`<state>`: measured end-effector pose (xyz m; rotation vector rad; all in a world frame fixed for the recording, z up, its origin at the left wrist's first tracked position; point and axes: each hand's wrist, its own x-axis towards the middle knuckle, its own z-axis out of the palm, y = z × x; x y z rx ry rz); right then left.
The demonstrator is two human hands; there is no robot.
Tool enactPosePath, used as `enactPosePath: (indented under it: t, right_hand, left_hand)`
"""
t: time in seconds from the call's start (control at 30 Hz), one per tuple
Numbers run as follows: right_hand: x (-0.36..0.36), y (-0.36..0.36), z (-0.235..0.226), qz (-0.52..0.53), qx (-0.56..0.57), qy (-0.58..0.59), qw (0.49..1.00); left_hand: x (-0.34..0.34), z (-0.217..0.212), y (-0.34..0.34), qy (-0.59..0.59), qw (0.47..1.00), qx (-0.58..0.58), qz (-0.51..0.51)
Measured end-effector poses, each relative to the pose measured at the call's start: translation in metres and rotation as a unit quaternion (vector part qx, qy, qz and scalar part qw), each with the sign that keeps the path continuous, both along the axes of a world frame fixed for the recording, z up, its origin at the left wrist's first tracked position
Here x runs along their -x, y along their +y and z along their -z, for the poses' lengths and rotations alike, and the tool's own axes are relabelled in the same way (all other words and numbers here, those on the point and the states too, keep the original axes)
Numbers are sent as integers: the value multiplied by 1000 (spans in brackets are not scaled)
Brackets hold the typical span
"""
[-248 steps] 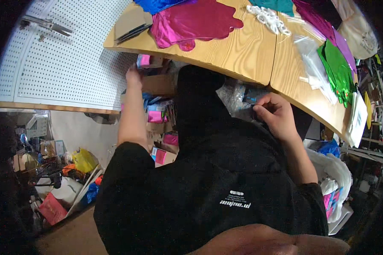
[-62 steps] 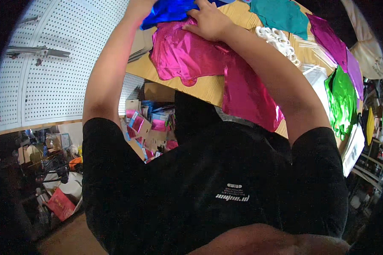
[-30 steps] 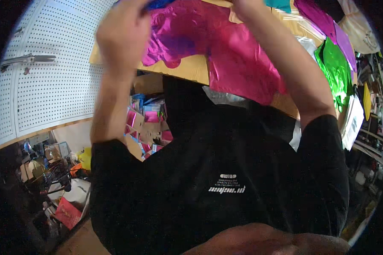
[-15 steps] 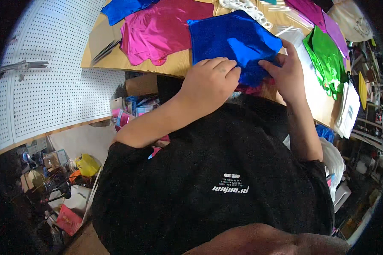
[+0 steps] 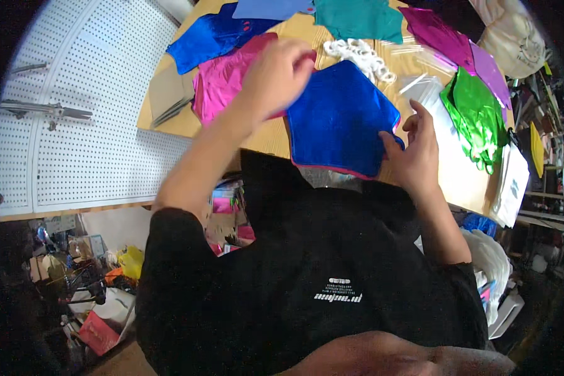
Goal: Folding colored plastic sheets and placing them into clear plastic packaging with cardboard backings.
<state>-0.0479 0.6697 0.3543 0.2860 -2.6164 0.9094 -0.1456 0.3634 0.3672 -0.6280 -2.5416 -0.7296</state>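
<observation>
A shiny blue five-sided fabric piece (image 5: 341, 125) lies flat on the wooden table in front of me, with a thin pink edge along its near side. My right hand (image 5: 417, 150) is at its right corner, thumb and fingers apart, the thumb at the fabric's edge. My left hand (image 5: 276, 78) is raised over a crumpled pink fabric piece (image 5: 222, 84), left of the blue one. Motion smears its fingers, and a bit of dark pink shows by the fingertips; whether they grip it is unclear.
White rings (image 5: 360, 57) lie behind the blue piece. A green shiny fabric piece (image 5: 476, 116) and clear plastic sleeves (image 5: 423, 91) are to the right. Brown cards (image 5: 166, 97) sit at the table's left edge. Teal fabric (image 5: 357, 19) lies at the back. A pegboard (image 5: 94, 125) stands left.
My left hand has left the blue fabric and moved up and left over the pink piece. The blue piece, rumpled at its near edge before, now lies flat; my right hand's fingers have opened beside it.
</observation>
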Motion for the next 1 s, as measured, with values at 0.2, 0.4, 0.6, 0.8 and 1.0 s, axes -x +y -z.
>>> enactPosePath:
  t: [0.2,0.4,0.6,0.8,1.0]
  right_hand:
    - [37,-32,-26,-94,22,19,995]
    - [89,-57,-29,-150,-37,23,988]
    - [167,-92,-25,-216,-96,60,970]
    - [288,-144,1,-280,-173,101,939]
    - [331,-161,24,-260,-203,2,944]
  left_hand:
    - [168,23,-90,94,974,207,-6]
    - [226,19,-89,-72,930,357,-42]
    - [224,17,-94,-7,984,169,-56]
    - [228,9,-93,-47,987,95,-118]
    - [246,10,-86,-170,981,-32,-84]
